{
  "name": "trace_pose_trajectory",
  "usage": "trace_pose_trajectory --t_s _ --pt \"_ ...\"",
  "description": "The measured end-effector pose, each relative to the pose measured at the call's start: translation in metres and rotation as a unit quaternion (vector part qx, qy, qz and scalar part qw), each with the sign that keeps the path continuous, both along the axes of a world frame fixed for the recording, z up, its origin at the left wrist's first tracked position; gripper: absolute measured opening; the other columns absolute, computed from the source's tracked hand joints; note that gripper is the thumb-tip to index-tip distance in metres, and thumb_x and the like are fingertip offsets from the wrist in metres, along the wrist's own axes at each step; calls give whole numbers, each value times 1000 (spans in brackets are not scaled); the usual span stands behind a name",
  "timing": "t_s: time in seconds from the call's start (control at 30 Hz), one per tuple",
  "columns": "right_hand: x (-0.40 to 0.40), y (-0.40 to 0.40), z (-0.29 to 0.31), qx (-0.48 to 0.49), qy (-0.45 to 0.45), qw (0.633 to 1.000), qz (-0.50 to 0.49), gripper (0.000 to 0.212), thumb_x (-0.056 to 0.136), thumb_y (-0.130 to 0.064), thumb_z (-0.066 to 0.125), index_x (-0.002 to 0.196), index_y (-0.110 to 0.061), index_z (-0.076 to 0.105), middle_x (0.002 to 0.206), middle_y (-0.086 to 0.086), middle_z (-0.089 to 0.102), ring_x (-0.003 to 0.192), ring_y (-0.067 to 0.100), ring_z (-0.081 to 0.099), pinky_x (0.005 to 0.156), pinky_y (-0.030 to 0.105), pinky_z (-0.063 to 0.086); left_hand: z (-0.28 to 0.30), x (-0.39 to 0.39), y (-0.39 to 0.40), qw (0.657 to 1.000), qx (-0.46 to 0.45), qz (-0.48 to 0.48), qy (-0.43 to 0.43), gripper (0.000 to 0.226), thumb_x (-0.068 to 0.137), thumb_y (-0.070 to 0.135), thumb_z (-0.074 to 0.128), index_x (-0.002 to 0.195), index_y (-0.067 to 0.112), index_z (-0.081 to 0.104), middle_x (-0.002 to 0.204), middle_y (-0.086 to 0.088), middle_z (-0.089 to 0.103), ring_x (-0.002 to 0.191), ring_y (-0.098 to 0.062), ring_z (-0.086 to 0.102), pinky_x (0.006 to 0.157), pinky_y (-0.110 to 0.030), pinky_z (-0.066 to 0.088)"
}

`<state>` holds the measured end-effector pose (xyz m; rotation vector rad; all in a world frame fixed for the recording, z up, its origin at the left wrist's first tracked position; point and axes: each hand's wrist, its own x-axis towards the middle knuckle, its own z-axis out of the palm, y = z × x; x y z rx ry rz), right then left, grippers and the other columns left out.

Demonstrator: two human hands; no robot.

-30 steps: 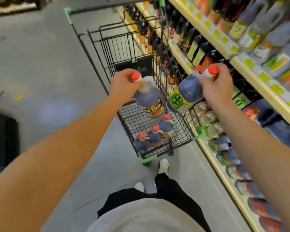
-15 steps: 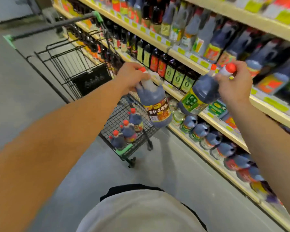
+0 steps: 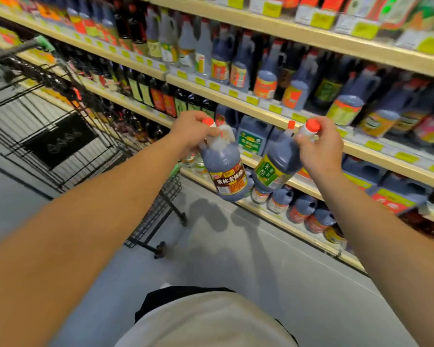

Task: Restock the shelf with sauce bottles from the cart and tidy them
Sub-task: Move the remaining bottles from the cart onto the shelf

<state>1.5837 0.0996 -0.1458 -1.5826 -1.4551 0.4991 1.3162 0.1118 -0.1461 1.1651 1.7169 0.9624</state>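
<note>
My left hand (image 3: pixel 194 130) grips the handle and neck of a dark sauce bottle with a brown label (image 3: pixel 224 171) and a red cap. It hangs in the air in front of the lower shelves. My right hand (image 3: pixel 320 146) grips the neck of a second dark bottle with a green label (image 3: pixel 273 166), tilted with its base to the left. The two bottles hang side by side, almost touching. The black wire cart (image 3: pixel 68 136) stands to the left, behind my left forearm; its contents are hidden.
Wooden shelves (image 3: pixel 261 101) run across the right and top, packed with dark sauce bottles and yellow price tags. Jugs with handles (image 3: pixel 251 136) sit just behind the held bottles. More bottles line the bottom shelf (image 3: pixel 301 214). Grey floor (image 3: pixel 236 259) lies below my arms.
I have turned from the cart toward the shelves. Both hands have carried their bottles right and closer to the lower shelves, and the cart has slid off to the left.
</note>
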Motion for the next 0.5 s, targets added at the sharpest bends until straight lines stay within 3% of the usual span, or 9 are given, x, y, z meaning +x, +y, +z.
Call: trace_pose_trajectory --t_s 0.17,0.27,0.37,0.5 --pt "53 -3 -3 -13 16 1000 -5 32 84 -12 62 115 -18 57 101 -6 56 92 15 50 75 24 34 -6 59 4 1000 18 -7 9 18 72 19 80 83 22 66 91 -8 68 85 -28 65 58 -34 51" --pt "80 0 -3 -12 22 1000 -11 31 85 -12 62 115 -17 56 100 -7 57 90 13 50 69 21 32 -8 86 10 999 33 -14 17 15 72 16 80 74 24 67 78 -4 64 75 -25 61 54 -30 45" --pt "101 6 -4 -13 26 999 -23 33 84 -12 63 116 -19 56 100 -8 57 89 13 50 70 22 33 -7 110 18 998 51 -20 38 16 73 16 79 80 24 68 78 1 64 70 -20 56 53 -27 43" --pt "119 19 -9 -9 30 998 -47 33 84 -10 63 116 -17 56 100 -8 57 90 12 50 71 22 33 -10 132 38 993 91 -35 66 18 72 16 79 84 23 67 85 1 66 83 -22 62 72 -37 53"
